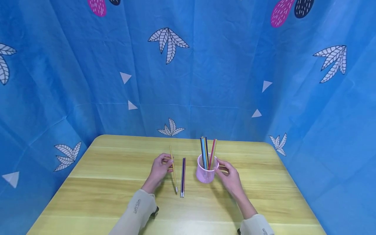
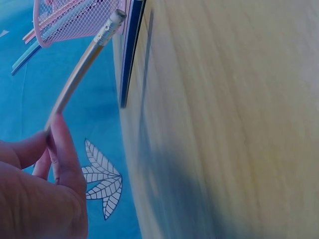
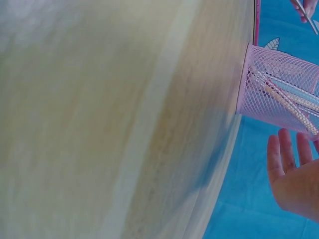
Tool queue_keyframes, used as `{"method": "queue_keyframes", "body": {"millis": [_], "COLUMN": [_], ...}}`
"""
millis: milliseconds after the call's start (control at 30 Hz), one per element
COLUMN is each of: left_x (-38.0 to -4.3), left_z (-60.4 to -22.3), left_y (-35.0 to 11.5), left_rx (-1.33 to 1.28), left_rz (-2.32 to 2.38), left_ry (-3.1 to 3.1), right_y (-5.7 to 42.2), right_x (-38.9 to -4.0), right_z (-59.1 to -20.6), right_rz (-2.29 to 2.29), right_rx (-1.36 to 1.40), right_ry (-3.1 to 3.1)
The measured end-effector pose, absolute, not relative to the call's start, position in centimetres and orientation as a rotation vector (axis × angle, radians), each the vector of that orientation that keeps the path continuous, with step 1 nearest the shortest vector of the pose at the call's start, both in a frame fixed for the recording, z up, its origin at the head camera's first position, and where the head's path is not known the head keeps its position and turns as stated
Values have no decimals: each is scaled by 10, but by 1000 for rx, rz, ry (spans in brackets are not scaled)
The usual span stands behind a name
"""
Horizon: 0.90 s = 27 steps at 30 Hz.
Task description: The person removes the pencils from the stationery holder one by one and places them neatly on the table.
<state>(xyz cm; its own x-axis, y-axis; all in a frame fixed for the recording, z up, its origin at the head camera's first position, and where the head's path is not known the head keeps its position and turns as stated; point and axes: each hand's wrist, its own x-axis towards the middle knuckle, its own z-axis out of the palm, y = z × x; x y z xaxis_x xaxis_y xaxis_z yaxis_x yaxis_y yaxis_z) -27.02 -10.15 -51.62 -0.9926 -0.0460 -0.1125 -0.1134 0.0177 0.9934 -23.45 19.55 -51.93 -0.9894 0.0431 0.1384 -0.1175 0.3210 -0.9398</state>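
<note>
A yellow pencil (image 1: 174,176) with a metal-banded eraser end is pinched between the thumb and fingers of my left hand (image 1: 160,169). The left wrist view shows this pencil (image 2: 77,74) slanting up from the fingertips, eraser end away from the hand. To its right, dark and purplish pencils (image 1: 183,178) lie side by side on the table. A pink mesh pencil cup (image 1: 204,176) stands upright with several coloured pencils (image 1: 204,153) in it. My right hand (image 1: 230,178) is at the cup's right side, thumb and fingertips by its rim; the right wrist view shows fairly straight, spread fingers (image 3: 286,152).
The light wooden table (image 1: 111,182) has rounded far corners. A blue curtain (image 1: 191,81) with leaf and triangle prints hangs behind the table and along both sides. Both forearms, in pale sleeves (image 1: 136,209), reach in from the near edge.
</note>
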Motion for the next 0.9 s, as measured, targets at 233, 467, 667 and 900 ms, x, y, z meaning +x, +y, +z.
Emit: {"method": "queue_keyframes", "body": {"millis": [233, 467, 667, 900], "left_x": [-272, -274, -277, -278], "left_z": [-518, -523, -524, -524], "left_y": [-98, -95, -91, -87], "left_rx": [-190, -191, -193, -199], "left_rz": [2099, 2079, 2064, 2013], "left_ry": [2225, 2224, 2220, 2250], "right_y": [195, 196, 196, 197], "right_x": [-231, -235, -234, -236], "right_z": [-513, -519, -519, -520], "right_rz": [1750, 1730, 1700, 1730], "right_rx": [85, 75, 89, 89], "right_ry": [-2421, -2437, -2424, -2425]}}
